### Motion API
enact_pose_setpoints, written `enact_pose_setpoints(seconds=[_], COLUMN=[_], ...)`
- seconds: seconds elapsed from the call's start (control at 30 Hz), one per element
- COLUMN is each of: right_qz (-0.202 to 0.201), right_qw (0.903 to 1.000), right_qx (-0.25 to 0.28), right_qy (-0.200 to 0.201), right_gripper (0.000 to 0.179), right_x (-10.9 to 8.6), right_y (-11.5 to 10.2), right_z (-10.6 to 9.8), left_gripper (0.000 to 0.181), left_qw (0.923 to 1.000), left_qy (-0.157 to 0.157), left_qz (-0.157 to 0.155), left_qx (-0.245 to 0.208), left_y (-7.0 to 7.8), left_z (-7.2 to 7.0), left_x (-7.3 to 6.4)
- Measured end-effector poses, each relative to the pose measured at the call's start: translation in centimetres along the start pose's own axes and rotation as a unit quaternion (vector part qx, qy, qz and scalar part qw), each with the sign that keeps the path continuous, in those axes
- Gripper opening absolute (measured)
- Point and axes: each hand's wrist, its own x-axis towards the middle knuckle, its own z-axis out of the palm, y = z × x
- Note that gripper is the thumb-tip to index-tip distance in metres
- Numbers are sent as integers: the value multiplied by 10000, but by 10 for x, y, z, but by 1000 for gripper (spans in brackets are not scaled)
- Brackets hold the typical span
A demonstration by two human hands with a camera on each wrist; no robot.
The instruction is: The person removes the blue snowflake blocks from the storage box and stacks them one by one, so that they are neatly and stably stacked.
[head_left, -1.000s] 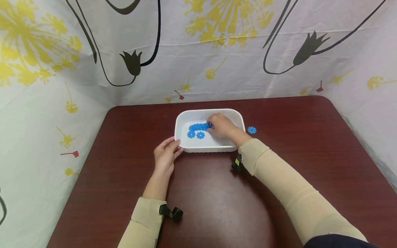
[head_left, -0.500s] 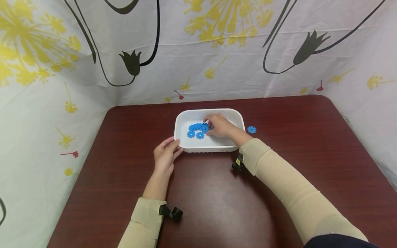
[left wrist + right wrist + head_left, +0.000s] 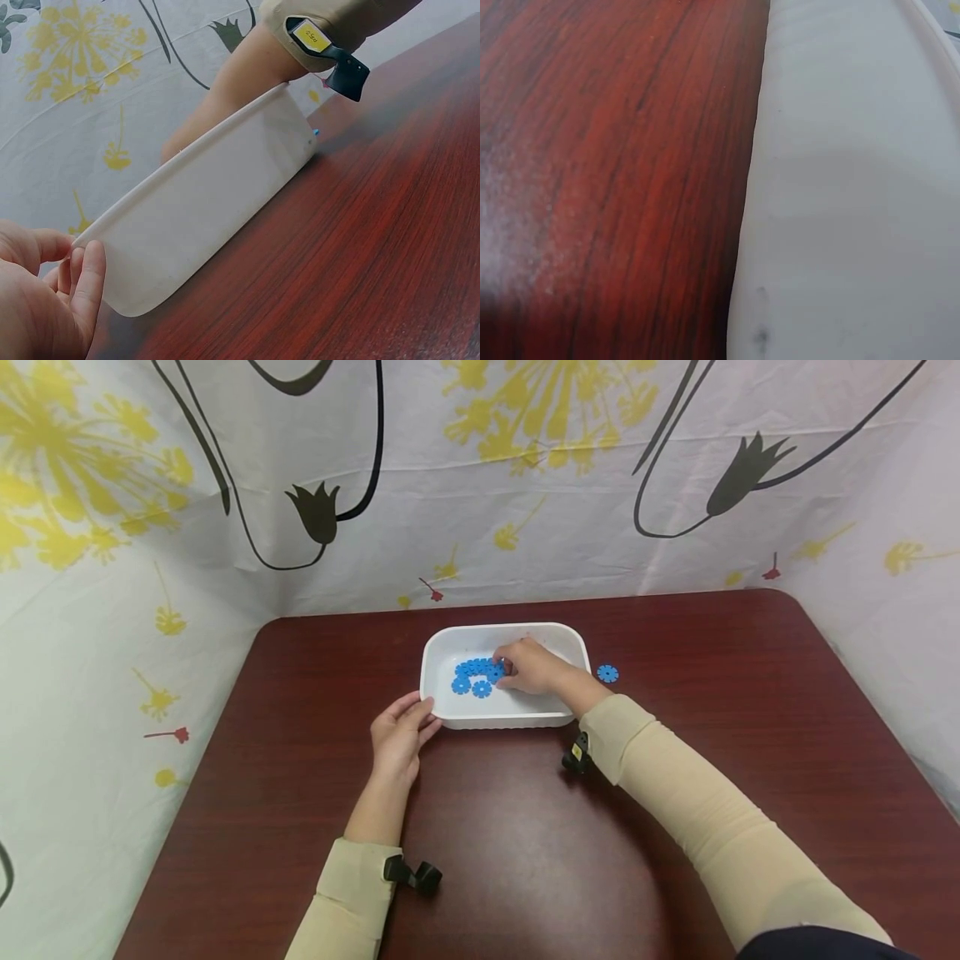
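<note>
A white plastic tray (image 3: 510, 722) holds several blue snowflake discs (image 3: 474, 668), most of them standing in a tight row, with two lying in front. My left hand (image 3: 397, 739) grips the tray's near left corner, thumb at the rim and fingers on the outer wall, as the left wrist view shows on the tray wall (image 3: 202, 202). Inside the tray, my right hand (image 3: 534, 666) pinches the disc at the right end of the row between fingers and thumb. The right wrist view has only the tray's outer side (image 3: 847, 195), with the hand hidden behind it.
One loose blue disc (image 3: 607, 673) lies on the dark red wooden table (image 3: 510, 827), just right of the tray. A white cloth with printed flowers (image 3: 465, 552) rises behind the table. A black wrist camera (image 3: 576, 753) sits close to the tray's front right corner.
The right hand's fingers left the row's end and spread apart, then came together again at its right-end disc. The left hand keeps its grip on the tray.
</note>
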Motion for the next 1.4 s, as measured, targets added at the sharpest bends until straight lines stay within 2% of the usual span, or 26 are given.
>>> enact_pose_setpoints(seconds=[0.17,0.33,0.47,0.63,1.0,1.4], right_qz=[76,72,50,107,-53,11], right_qw=[10000,9989,9981,9987,9974,9920], right_qx=[37,440,570,469,643,992], right_qy=[-2,-124,-214,-168,328,780], right_gripper=[39,48,45,42,38,37], right_x=[-1,0,1,1,-5,-14], right_y=[-2,-2,-2,0,3,6], right_z=[0,1,3,3,-3,-9], left_gripper=[40,39,38,39,35,36], left_qw=[10000,10000,10000,10000,9999,9999], left_qy=[-1,-6,0,31,97,130], left_qz=[4,12,20,6,-18,-52], left_qx=[-2,-14,-2,36,63,37], left_y=[0,-1,-1,-2,-1,-1], left_z=[0,0,0,0,1,2], left_x=[1,1,0,0,-2,-2])
